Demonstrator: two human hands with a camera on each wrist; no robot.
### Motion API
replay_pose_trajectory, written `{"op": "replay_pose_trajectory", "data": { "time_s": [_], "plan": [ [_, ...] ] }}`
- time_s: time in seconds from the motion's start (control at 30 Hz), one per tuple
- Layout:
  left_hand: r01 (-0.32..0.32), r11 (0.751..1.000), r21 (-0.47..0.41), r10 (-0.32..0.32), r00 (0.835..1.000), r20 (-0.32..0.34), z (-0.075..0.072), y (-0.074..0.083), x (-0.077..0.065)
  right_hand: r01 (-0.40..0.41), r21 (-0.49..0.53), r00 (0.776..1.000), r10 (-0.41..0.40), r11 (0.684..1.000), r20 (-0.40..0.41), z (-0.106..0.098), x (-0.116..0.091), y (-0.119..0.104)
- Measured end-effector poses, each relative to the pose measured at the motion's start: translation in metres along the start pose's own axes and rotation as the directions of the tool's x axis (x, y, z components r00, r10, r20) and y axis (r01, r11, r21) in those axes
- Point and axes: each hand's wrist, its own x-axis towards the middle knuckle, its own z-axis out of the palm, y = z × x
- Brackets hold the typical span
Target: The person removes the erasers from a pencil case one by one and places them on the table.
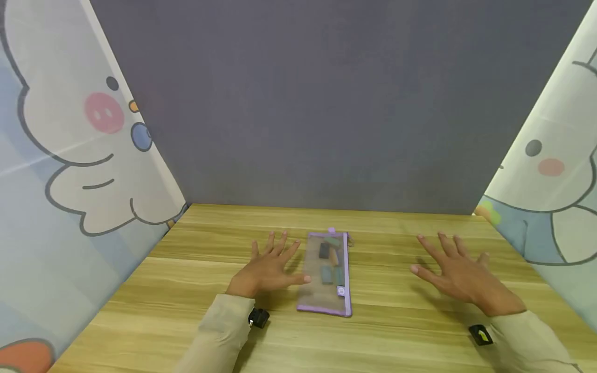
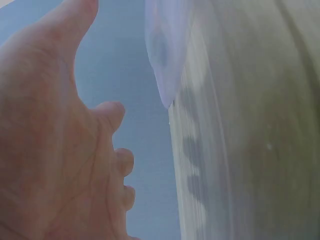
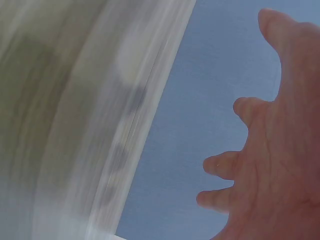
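A see-through mesh zip pouch (image 1: 317, 296) with purple edging lies flat on the wooden table, in the middle of the head view. Several small blocks, dark, blue-grey, green and tan, show through its mesh. My left hand (image 1: 267, 270) hovers just left of the pouch with fingers spread, and its thumb reaches over the pouch's left edge. My right hand (image 1: 464, 277) is held over the table well to the right of the pouch, fingers spread, holding nothing. In the left wrist view, part of the pouch (image 2: 167, 55) appears beyond the left palm (image 2: 55, 150). The right wrist view shows the right palm (image 3: 280, 155).
The wooden table (image 1: 382, 336) runs back to a dark grey panel (image 1: 298, 103). Cartoon-printed sheets (image 1: 42, 207) flank it on the left and on the right. Each wrist wears a small black device (image 1: 258, 317).
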Motion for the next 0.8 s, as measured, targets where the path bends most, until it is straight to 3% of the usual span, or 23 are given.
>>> {"op": "replay_pose_trajectory", "data": {
  "time_s": [0.4, 0.8],
  "plan": [
    [-0.060, 0.998, -0.010, 0.060, 0.998, 0.008, 0.003, 0.012, 0.003, 0.015, 0.011, 1.000, -0.015, 1.000, -0.011, 0.007, -0.003, -0.002],
    [-0.067, 0.997, 0.024, 0.067, 0.998, 0.003, 0.006, 0.018, 0.002, 0.036, -0.006, 0.999, -0.036, 0.999, -0.018, 0.007, -0.001, -0.011]
  ]
}}
